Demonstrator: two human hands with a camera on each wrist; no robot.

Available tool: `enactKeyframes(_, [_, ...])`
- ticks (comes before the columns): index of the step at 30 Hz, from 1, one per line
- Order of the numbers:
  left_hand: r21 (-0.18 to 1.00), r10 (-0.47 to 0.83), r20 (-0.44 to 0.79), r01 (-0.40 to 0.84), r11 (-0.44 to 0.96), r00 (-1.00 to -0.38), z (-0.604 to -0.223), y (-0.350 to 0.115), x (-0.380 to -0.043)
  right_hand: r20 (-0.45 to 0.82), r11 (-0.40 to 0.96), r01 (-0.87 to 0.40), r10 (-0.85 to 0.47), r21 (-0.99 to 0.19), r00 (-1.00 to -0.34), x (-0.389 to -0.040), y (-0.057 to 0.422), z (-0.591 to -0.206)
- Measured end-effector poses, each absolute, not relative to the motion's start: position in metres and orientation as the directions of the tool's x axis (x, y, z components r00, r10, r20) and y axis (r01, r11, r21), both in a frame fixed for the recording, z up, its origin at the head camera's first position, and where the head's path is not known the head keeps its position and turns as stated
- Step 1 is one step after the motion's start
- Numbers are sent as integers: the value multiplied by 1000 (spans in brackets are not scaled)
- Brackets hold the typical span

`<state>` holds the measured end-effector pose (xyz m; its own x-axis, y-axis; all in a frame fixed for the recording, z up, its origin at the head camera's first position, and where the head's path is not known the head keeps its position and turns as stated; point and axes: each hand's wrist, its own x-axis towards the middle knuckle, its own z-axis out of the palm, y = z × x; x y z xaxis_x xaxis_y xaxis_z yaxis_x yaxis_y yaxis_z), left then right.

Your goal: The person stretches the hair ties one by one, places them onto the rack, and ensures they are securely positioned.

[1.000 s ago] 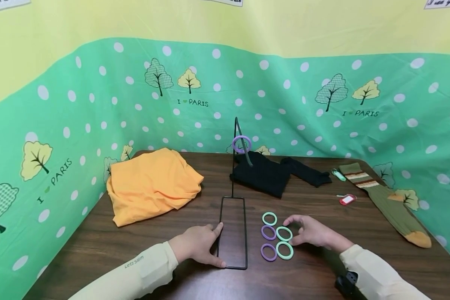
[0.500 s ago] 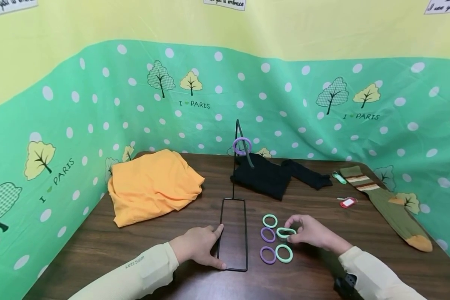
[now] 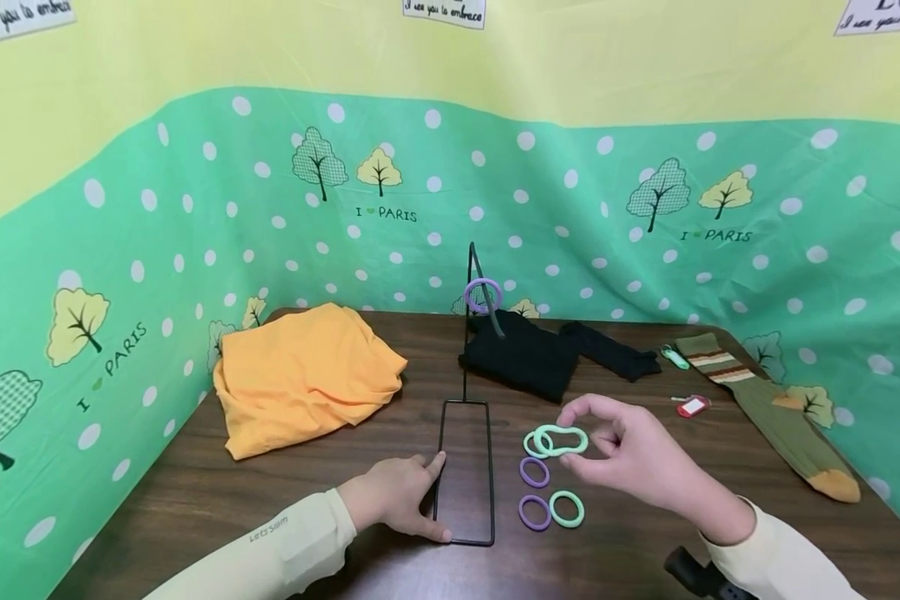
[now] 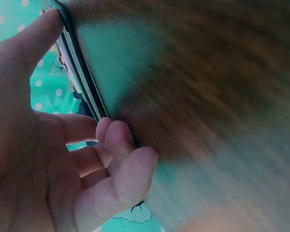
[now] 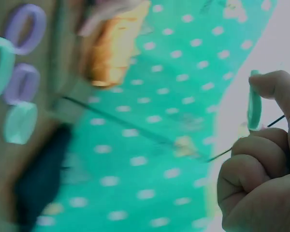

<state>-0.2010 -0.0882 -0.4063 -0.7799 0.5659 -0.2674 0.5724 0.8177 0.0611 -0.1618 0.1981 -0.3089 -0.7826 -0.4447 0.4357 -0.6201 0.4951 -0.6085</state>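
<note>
In the head view, my right hand (image 3: 633, 454) pinches a mint-green ring (image 3: 570, 429) between thumb and forefinger, above the table. The ring is squeezed into a pinched shape and overlaps another green ring (image 3: 531, 444) in view. Seen from the right wrist, the pinched ring (image 5: 254, 106) is edge-on. My left hand (image 3: 397, 496) rests on the left bar and near corner of a black wire stand (image 3: 492, 475), thumb and forefinger spread. A purple ring (image 3: 483, 282) hangs on the stand's slanted arm. On the table lie two purple rings (image 3: 534, 512) and a green ring (image 3: 567, 525).
An orange cloth (image 3: 307, 379) lies at the left. Behind the stand is a black garment (image 3: 525, 358). At the right are a green key tag (image 3: 674, 357), a red key tag (image 3: 693, 406) and an olive striped sock (image 3: 772, 417). A printed curtain (image 3: 570, 208) borders the table.
My right hand has taken a green ring from the group, squeezed it and lifted it up and slightly left. The left hand has stayed on the stand.
</note>
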Motion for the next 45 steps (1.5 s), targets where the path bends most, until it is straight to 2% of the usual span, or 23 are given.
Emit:
enactKeyframes(2, [64,566,-271,572,818,-779,-408,-88,-201,592,466,-742,-451,-482,-668,-154,188,-297])
enactKeyframes(4, [65,563,-275,569,820,-779,-409,-88,-201,738,387,-853,-447,-349,-505,-150,178,-284])
enactKeyframes(6, [65,561,-276,567,821,-781,-410,-88,-202,832,322,-922,-433,-216,-346,-150,167,-271])
enactKeyframes(7, [66,561,-275,566,822,-781,-411,-88,-202,860,309,-937,-421,-164,-289,-150,162,-263])
enactKeyframes(9, [66,560,-274,565,822,-782,-412,-88,-202,897,289,-954,-398,-77,-193,-153,152,-250])
enactKeyframes(11, [69,562,-274,567,821,-781,-412,-88,-201,904,319,-947,-393,-37,-167,-158,143,-240])
enactKeyframes(14, [72,570,-271,575,815,-775,-412,-87,-200,896,398,-917,-397,-29,-201,-170,135,-233])
enactKeyframes(16, [71,576,-268,580,811,-773,-412,-86,-199,881,458,-888,-399,-51,-256,-181,131,-232])
enactKeyframes(23, [68,570,-271,575,815,-775,-414,-85,-199,735,655,-717,-360,-239,-575,-223,131,-242])
enactKeyframes(28, [66,565,-277,572,818,-777,-415,-85,-199,606,694,-613,-314,-379,-731,-227,146,-257])
enactKeyframes(33, [52,564,-266,572,818,-782,-412,-87,-201,370,695,-448,-274,-563,-888,-232,171,-278])
enactKeyframes(36, [48,564,-261,573,818,-783,-410,-87,-202,252,672,-378,-283,-636,-926,-240,186,-300])
enactKeyframes(45, [39,573,-250,583,811,-780,-409,-88,-202,-5,557,-201,-346,-806,-938,-262,221,-378])
